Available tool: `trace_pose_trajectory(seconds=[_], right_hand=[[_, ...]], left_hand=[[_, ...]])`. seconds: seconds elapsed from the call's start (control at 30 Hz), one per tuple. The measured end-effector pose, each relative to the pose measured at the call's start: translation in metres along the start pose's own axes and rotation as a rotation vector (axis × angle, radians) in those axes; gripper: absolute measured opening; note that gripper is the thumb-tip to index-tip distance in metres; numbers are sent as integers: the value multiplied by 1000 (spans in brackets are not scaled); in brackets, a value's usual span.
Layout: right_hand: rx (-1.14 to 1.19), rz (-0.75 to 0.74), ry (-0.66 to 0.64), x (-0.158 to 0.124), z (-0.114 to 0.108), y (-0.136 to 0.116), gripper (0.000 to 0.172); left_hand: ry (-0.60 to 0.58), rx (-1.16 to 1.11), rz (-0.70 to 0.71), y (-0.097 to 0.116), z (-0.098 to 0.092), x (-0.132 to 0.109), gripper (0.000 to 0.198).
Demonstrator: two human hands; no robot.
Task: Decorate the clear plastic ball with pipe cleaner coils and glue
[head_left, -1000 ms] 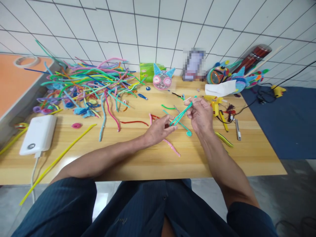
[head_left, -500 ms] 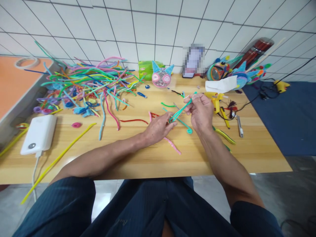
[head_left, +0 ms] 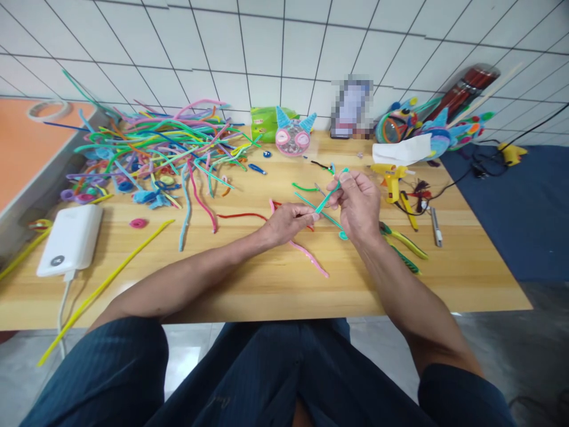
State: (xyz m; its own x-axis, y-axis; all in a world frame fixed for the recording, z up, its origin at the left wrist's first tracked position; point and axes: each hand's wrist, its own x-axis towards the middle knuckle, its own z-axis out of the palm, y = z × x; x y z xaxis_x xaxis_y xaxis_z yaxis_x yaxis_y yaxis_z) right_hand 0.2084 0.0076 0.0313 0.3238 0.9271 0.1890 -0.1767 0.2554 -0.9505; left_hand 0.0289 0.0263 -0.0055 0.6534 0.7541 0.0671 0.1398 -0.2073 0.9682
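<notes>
A folded teal pipe cleaner (head_left: 328,198) is stretched slantwise between my two hands, just above the table. My left hand (head_left: 291,222) pinches its lower end between thumb and fingers. The upper end is gripped by my right hand (head_left: 359,198), with a tip sticking out above the thumb. Below them lies another teal pipe cleaner (head_left: 331,219) with a coiled end (head_left: 343,235). A pink pipe cleaner (head_left: 309,256) and a red one (head_left: 240,215) rest by my left hand, partly hidden under it. Green-and-yellow pliers (head_left: 406,243) lie beside my right wrist.
A heap of coloured pipe cleaners (head_left: 169,139) covers the back left. A white power bank (head_left: 70,240) with a cable and a long yellow pipe cleaner (head_left: 128,264) lie at left. Along the back stand a horned figure (head_left: 293,139) and a phone (head_left: 351,110). A yellow glue gun (head_left: 392,179) lies at right.
The teal loop between my hands has been drawn narrower, its strands now close together. My left hand has shifted slightly right and turned into a pinch at the lower end.
</notes>
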Motion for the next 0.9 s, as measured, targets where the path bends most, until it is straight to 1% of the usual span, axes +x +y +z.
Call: trace_pose_trajectory(seconds=[0.07, 0.13, 0.23, 0.3, 0.37, 0.47, 0.57, 0.67, 0.77, 0.83, 0.9], right_hand=[[8, -4, 33, 1, 0, 1, 40], [28, -8, 69, 1, 1, 3, 38], [60, -23, 114, -1, 3, 8, 37], [61, -40, 130, -2, 4, 9, 35], [58, -58, 146, -1, 4, 9, 33], [71, -72, 182, 1, 3, 7, 32], [99, -58, 201, 3, 0, 4, 30], [129, -20, 209, 4, -1, 4, 29], [164, 14, 232, 5, -1, 7, 30], [186, 31, 245, 6, -2, 9, 31], [193, 49, 254, 9, -4, 10, 31]], left_hand=[[20, -19, -10, 2, 0, 0, 38], [63, -24, -21, 2, -1, 0, 33], [143, 0, -50, 2, -3, 1, 30], [175, -26, -83, 0, -2, 3, 27], [180, -143, -120, -1, -1, 4, 29], [182, -430, -147, -2, 3, 5, 45], [244, -636, -125, -1, 4, 6, 53], [326, -734, -118, 2, 4, 7, 51], [382, -794, -122, 0, 4, 8, 48], [407, -804, -121, -3, 5, 9, 45], [411, -748, -108, -5, 5, 9, 39]])
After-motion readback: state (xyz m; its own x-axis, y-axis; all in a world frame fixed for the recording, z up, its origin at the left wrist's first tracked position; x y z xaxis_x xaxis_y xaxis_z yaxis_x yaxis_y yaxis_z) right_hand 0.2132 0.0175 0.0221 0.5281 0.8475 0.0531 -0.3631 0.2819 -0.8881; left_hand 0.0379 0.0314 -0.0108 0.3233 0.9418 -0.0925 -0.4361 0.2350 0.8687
